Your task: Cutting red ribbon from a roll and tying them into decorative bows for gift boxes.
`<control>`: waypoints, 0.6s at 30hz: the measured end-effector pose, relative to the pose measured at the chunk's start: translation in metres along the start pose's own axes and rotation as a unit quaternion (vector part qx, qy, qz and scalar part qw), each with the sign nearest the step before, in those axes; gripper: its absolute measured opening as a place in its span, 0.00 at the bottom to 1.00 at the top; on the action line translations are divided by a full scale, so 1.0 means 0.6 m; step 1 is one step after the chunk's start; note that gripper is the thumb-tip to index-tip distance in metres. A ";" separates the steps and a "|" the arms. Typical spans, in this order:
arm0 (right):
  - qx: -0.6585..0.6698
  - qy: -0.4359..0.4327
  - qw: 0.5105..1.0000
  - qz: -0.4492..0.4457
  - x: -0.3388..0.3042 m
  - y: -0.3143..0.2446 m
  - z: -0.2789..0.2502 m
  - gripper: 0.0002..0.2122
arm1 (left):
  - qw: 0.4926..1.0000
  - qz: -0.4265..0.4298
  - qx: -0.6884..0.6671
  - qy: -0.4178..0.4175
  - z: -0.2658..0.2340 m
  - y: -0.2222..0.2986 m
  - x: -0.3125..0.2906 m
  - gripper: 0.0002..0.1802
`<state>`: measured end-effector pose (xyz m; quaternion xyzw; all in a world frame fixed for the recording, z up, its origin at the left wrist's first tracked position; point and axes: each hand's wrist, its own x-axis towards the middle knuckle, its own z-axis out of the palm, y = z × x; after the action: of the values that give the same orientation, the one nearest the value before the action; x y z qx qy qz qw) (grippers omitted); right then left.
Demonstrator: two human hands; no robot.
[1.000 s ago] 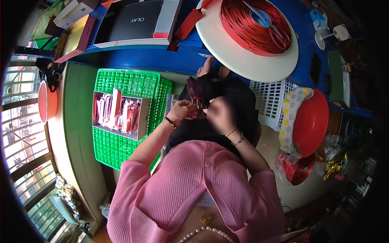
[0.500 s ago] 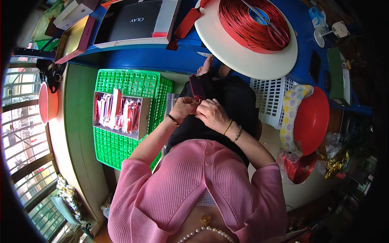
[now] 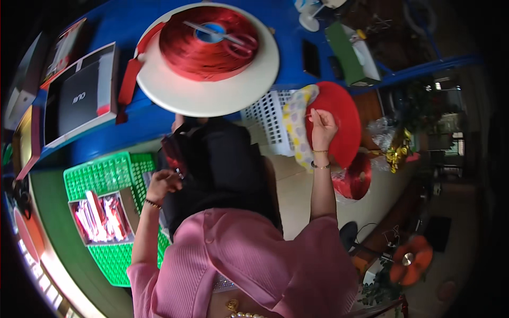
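Observation:
My left hand is above my lap, its fingers closed on the lower end of a shiny dark red strip. The strip stands out past the fingertips over my dark trousers; I cannot tell if it is ribbon or a packet. Off to the right, my right hand is raised in front of a red round basin, thumb and fingers pinched together. Anything between those fingertips is too small to make out. A white cloth with yellow and grey dots hangs over the basin's left rim, close to the fingertips.
A green plastic crate at left carries an open box of red and clear packets. On the blue table, a white round board bears a red ribbon roll with scissors. A white basket stands below.
My hands, together over my lap before, are now apart. The right has swung out to the basin, while the left keeps the strip. The whole view has turned to the right.

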<state>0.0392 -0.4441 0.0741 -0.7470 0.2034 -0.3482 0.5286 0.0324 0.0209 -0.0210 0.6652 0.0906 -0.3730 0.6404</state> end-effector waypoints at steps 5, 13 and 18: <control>-0.152 -0.104 0.959 0.213 0.042 0.140 -0.131 0.08 | 1.000 0.003 -0.012 0.004 0.013 0.010 0.000 0.09; -0.040 -0.254 0.889 0.378 0.044 0.102 -0.147 0.27 | 0.999 -0.019 -0.031 0.014 0.017 0.011 0.008 0.08; -0.291 -0.095 0.947 0.093 0.021 0.016 -0.117 0.18 | 0.999 -0.042 0.010 0.022 0.005 0.018 0.006 0.09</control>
<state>-0.0031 -0.5016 0.0831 -0.8757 0.3136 -0.1503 0.3349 0.0402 0.0152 -0.0146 0.6753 0.1294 -0.3857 0.6152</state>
